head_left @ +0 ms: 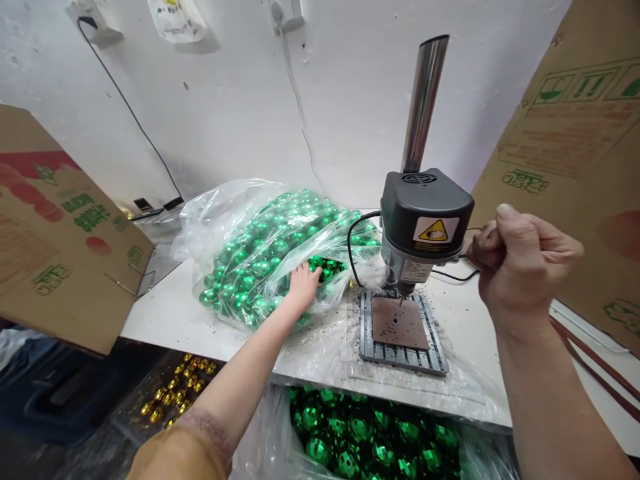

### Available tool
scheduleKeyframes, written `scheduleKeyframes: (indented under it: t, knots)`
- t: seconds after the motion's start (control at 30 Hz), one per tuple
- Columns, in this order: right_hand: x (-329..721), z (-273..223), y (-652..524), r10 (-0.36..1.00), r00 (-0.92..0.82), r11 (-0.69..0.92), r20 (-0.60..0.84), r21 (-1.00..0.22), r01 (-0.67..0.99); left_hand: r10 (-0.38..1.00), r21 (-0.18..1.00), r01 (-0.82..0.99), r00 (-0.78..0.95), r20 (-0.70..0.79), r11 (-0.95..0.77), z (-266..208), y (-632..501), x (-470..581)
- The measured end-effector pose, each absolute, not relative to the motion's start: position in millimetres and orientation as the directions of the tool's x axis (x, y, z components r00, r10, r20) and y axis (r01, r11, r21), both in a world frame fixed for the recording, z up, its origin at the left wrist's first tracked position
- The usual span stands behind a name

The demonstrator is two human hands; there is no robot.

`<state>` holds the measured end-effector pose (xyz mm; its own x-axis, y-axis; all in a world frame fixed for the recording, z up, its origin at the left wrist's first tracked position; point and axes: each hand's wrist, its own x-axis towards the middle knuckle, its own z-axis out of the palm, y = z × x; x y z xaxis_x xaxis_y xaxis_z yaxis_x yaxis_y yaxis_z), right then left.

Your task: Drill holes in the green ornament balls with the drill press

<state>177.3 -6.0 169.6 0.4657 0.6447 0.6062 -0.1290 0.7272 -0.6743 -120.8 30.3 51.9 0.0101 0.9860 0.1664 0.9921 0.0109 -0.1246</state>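
Observation:
My left hand (304,283) reaches to the mouth of a clear plastic bag (215,207) full of shiny green faceted balls (260,267). Its fingers are stretched out with the thumb apart, at the balls in the opening; the fingertips are partly hidden. My right hand (523,267) is closed in a fist around the feed lever at the right side of a small black bench drill press (427,207), mostly covering it. Below the drill bit, a brown square plate (400,323) with a small dark hole rests on the slotted metal base (437,360), scattered with dark bits.
Below the table edge, more green balls (360,433) fill a plastic-lined container. Gold balls (180,387) lie lower left. Cardboard boxes stand at left (65,247) and right (575,153). A black cable (350,247) loops beside the drill. Dark crumbs litter the white table (170,313).

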Motion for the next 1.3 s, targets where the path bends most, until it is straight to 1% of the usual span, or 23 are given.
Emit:
scheduleKeyframes:
  t: [0.03,0.07,0.1,0.13,0.17,0.2,0.23,0.27,0.3,0.33,0.37,0.4,0.43,0.5,0.57,0.7,0.87,1.0,1.13,1.23,1.3]
  knots:
    - [178,169,-6,0.644,0.460,0.729,0.611,-0.673,-0.126,0.984,-0.106,0.994,0.018,0.177,0.001,52,30,-120]
    - [178,169,-6,0.641,0.456,0.732,0.618,-0.670,-0.120,0.980,-0.059,0.998,0.037,0.195,-0.026,53,27,-119]
    - [179,169,-6,0.635,0.452,0.738,0.627,-0.666,-0.112,0.973,0.029,0.997,0.067,0.221,-0.075,53,23,-117]
    - [179,169,-6,0.631,0.450,0.740,0.632,-0.664,-0.107,0.963,0.163,0.976,0.099,0.252,-0.143,53,18,-114]
    - [180,169,-6,0.631,0.450,0.740,0.632,-0.665,-0.104,0.951,0.339,0.916,0.119,0.285,-0.216,53,11,-109]
    - [180,169,-6,0.634,0.450,0.737,0.629,-0.669,-0.103,0.945,0.537,0.798,0.120,0.303,-0.273,51,4,-103]
    - [179,170,-6,0.638,0.451,0.732,0.624,-0.674,-0.102,0.951,0.728,0.622,0.103,0.290,-0.289,50,-3,-97]
    - [179,170,-6,0.641,0.450,0.728,0.621,-0.679,-0.100,0.967,0.876,0.410,0.083,0.242,-0.254,48,-10,-89]
    - [179,170,-6,0.643,0.448,0.725,0.621,-0.682,-0.096,0.983,0.967,0.180,0.068,0.170,-0.180,46,-16,-82]
    - [179,170,-6,0.644,0.445,0.724,0.622,-0.684,-0.091,0.994,0.995,-0.040,0.067,0.090,-0.088,44,-20,-75]
    - [179,170,-6,0.642,0.443,0.726,0.626,-0.683,-0.086,0.997,0.974,-0.229,0.082,0.017,0.002,42,-24,-69]
    - [178,170,-6,0.640,0.440,0.727,0.629,-0.682,-0.082,0.994,0.926,-0.370,0.103,-0.042,0.077,41,-27,-64]
    - [179,170,-6,0.640,0.438,0.728,0.632,-0.681,-0.080,0.989,0.877,-0.463,0.124,-0.084,0.132,39,-29,-60]
    - [179,170,-6,0.639,0.435,0.729,0.634,-0.680,-0.081,0.978,0.822,-0.534,0.162,-0.130,0.198,36,-30,-53]
    - [180,169,-5,0.638,0.430,0.731,0.639,-0.677,-0.079,0.975,0.823,-0.527,0.177,-0.137,0.212,31,-31,-47]
    - [182,168,-4,0.640,0.421,0.733,0.643,-0.675,-0.086,0.980,0.842,-0.506,0.156,-0.122,0.185,19,-31,-39]
    - [182,168,-2,0.651,0.414,0.724,0.636,-0.685,-0.085,0.965,0.833,-0.491,0.179,-0.191,0.256,10,-26,-32]
    - [181,167,-2,0.630,0.405,0.745,0.662,-0.663,-0.076,0.961,0.828,-0.489,0.175,-0.215,0.274,9,-26,-26]
    - [181,168,-2,0.625,0.405,0.747,0.667,-0.662,-0.063,0.972,0.863,-0.448,0.129,-0.198,0.235,9,-26,-18]
    - [182,168,-2,0.637,0.385,0.745,0.667,-0.662,-0.085,0.985,0.881,-0.440,0.091,-0.148,0.173,7,-24,-14]
    - [182,168,-2,0.638,0.375,0.747,0.672,-0.658,-0.091,0.990,0.906,-0.401,0.086,-0.111,0.136,5,-22,-12]
